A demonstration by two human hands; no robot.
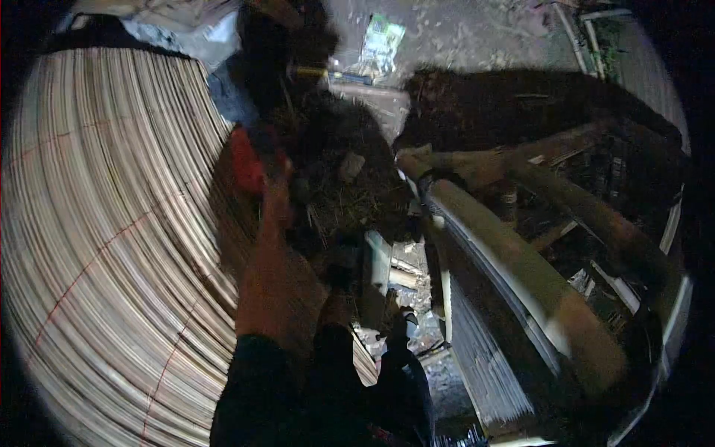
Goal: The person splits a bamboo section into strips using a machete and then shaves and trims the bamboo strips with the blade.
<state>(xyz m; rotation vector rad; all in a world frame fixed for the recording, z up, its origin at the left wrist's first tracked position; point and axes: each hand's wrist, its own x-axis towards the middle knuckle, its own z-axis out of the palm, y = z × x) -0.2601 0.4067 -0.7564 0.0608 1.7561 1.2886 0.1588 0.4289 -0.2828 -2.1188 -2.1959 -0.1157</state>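
Though its outline blurs, a red object shows beside one hand; the hands' grip I cannot tell.

**My left arm stretched forward**

My left arm enters from the lower edge and reaches forward, away from my body. Its dark sleeve ends below the elbow, so the forearm is bare and narrows toward the wrist. The left hand is at the far end, blurred and in shade; how far its fingers are bent, I cannot tell. To the right, two dark-clothed limbs stand near each other; whether they are arms or legs is unclear.
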